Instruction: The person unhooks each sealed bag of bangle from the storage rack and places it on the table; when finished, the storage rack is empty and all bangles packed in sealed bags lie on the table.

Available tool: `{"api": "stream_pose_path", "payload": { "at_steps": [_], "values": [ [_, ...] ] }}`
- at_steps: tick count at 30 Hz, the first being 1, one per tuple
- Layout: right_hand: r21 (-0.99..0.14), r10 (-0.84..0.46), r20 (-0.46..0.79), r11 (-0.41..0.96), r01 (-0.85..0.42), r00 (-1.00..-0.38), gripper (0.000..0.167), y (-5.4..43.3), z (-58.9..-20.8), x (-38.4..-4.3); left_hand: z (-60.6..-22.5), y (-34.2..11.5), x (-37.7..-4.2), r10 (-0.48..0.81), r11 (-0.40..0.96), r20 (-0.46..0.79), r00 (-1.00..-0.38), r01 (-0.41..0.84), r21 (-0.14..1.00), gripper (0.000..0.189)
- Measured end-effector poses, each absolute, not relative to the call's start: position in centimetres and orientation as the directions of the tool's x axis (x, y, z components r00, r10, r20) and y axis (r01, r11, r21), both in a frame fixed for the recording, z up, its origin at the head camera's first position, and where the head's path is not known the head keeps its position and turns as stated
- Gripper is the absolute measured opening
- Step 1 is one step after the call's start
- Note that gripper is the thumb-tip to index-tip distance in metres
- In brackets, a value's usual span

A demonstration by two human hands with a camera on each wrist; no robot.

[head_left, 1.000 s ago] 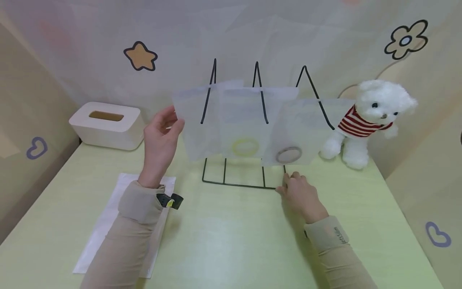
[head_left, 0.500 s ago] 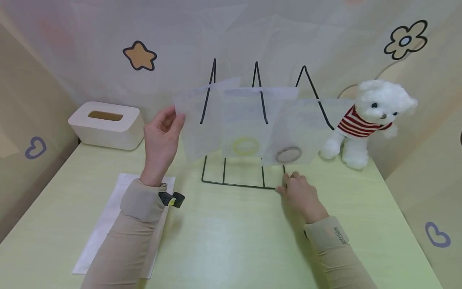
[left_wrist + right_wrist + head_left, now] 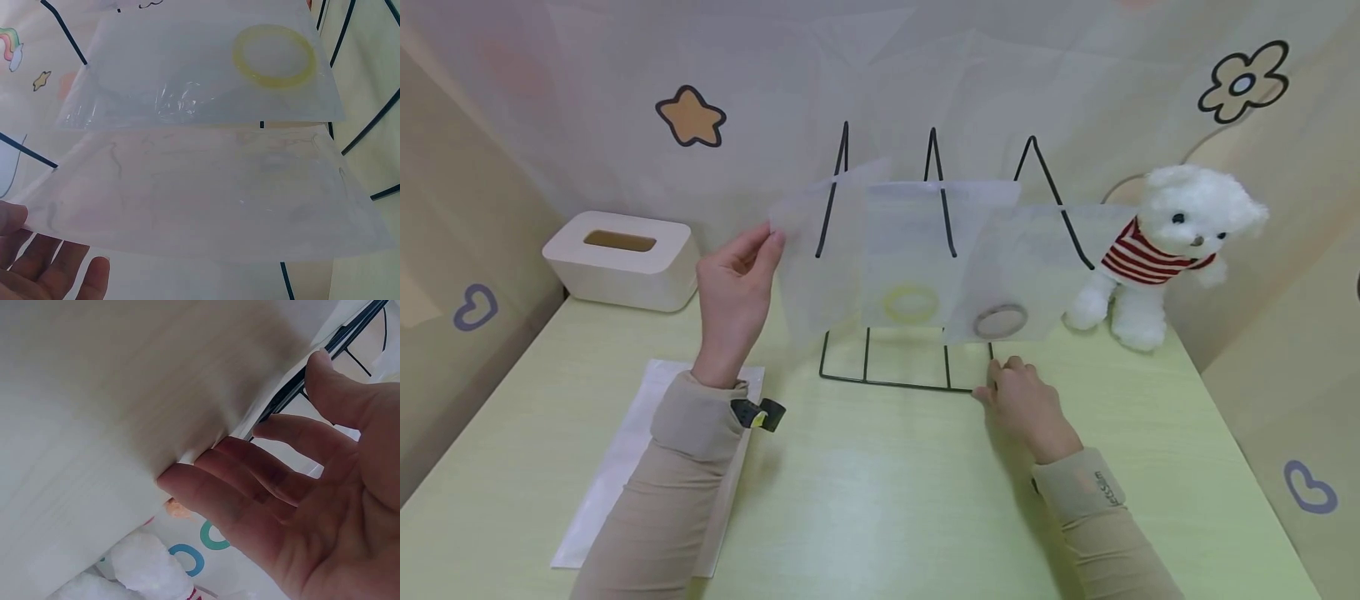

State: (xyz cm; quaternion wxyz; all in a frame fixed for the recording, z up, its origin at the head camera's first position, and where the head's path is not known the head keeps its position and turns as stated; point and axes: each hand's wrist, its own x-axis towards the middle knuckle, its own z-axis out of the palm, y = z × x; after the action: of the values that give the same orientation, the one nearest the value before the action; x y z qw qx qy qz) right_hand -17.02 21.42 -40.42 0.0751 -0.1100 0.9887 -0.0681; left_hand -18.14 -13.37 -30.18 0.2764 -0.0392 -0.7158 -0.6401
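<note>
In the head view, my left hand pinches the left edge of a translucent plastic bag that hangs on the left hook of a black wire rack. The left wrist view shows this bag below another bag holding a yellow ring. On the middle hook is that bag; on the right hook hangs a third bag with a dark ring inside. My right hand grips the rack's front right base corner, thumb and index finger at its wire.
A white tissue box stands at the back left. Flat white bags lie under my left forearm. To the rack's right sits a white teddy bear in a striped shirt. A patterned curtain hangs behind the table.
The left bag's pinched edge has shifted slightly right, and its top far corner has moved left, so the bag is turned more. My right hand and the rack stay put.
</note>
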Motion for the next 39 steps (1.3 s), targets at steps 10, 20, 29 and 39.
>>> {"api": "stream_pose_path", "payload": {
  "at_steps": [10, 20, 29, 39],
  "values": [
    [-0.149, -0.225, -0.13, 0.967, -0.205, -0.966, 0.05, 21.39, -40.57, -16.98, -30.12, -13.34, -18.02, -0.323, 0.178, 0.466, -0.824, 0.43, 0.885, 0.027],
    [-0.141, -0.221, -0.142, 0.969, -0.201, -0.965, 0.055, 21.42, -40.46, -17.01, -29.97, -13.45, -17.65, -0.304, 0.176, 0.498, -0.812, 0.466, 0.867, 0.024],
    [-0.141, -0.22, -0.14, 0.97, -0.201, -0.965, 0.055, 21.33, -40.41, -16.87, -29.82, -13.44, -17.4, -0.294, 0.191, 0.507, -0.81, 0.471, 0.862, 0.026],
    [-0.14, -0.213, -0.155, 0.971, -0.191, -0.965, 0.057, 21.3, -40.26, -16.96, -29.74, -13.47, -17.33, -0.334, 0.216, 0.513, -0.791, 0.466, 0.858, 0.025]
  ]
}}
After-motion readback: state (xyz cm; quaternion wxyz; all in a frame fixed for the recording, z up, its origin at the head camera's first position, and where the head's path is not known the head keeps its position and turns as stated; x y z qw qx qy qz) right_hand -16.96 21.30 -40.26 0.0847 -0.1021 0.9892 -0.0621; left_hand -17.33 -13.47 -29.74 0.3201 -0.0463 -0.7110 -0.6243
